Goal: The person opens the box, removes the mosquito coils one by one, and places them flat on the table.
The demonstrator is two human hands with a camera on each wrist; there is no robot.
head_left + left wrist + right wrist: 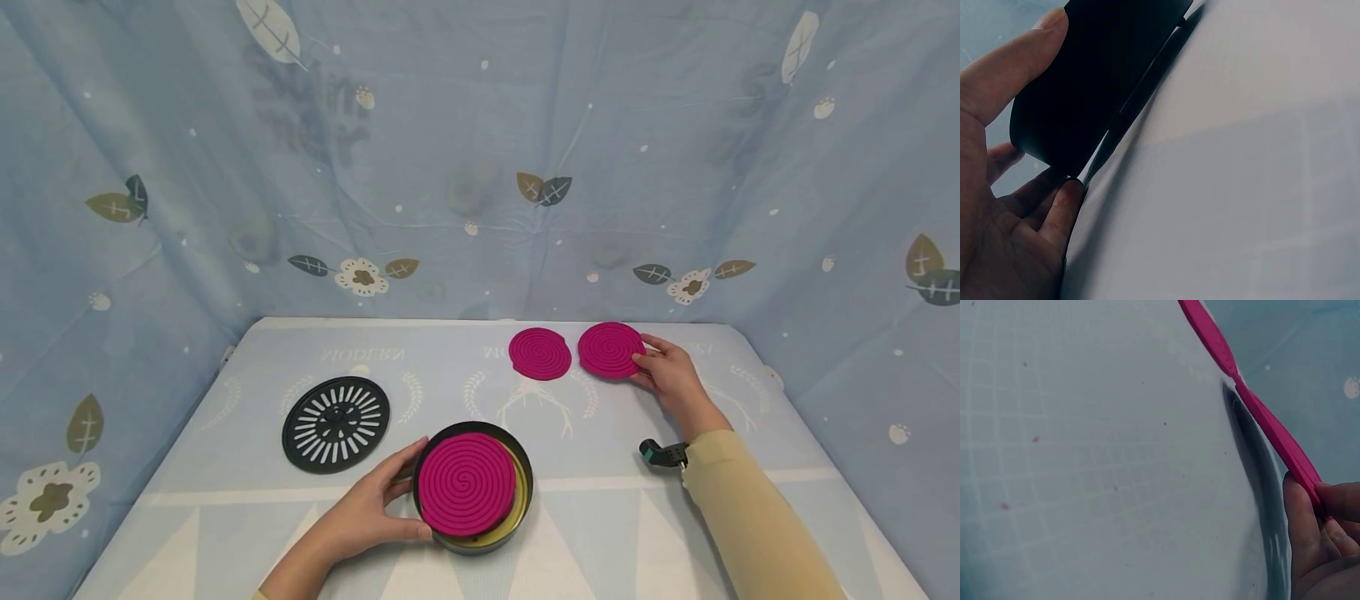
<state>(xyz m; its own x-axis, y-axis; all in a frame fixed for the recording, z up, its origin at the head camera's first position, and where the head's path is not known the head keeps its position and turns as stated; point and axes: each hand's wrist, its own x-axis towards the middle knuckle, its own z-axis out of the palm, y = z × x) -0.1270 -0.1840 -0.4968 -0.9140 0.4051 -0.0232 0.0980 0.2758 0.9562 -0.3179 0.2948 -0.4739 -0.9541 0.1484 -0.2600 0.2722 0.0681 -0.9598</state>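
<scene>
My left hand (367, 512) grips the left side of a round dark tin (525, 517), thumb near its front and fingers farther back. Inside the tin, a magenta mosquito coil (467, 485) lies over a yellowish surface. In the left wrist view, the tin's dark wall (1104, 69) sits between thumb and fingers. Toward the back right, my right hand (670, 375) pinches another magenta mosquito coil (611, 350) by its right edge. A shadow shows under that coil (1282, 444) in the right wrist view. Just left of it, a third magenta coil (540, 354) lies flat on the table.
A black slotted round lid (336, 425) lies on the table (585, 517), left of the tin. Blue patterned curtains (480, 167) hang behind and along both sides. A black strap with a small device (663, 454) is on my right wrist.
</scene>
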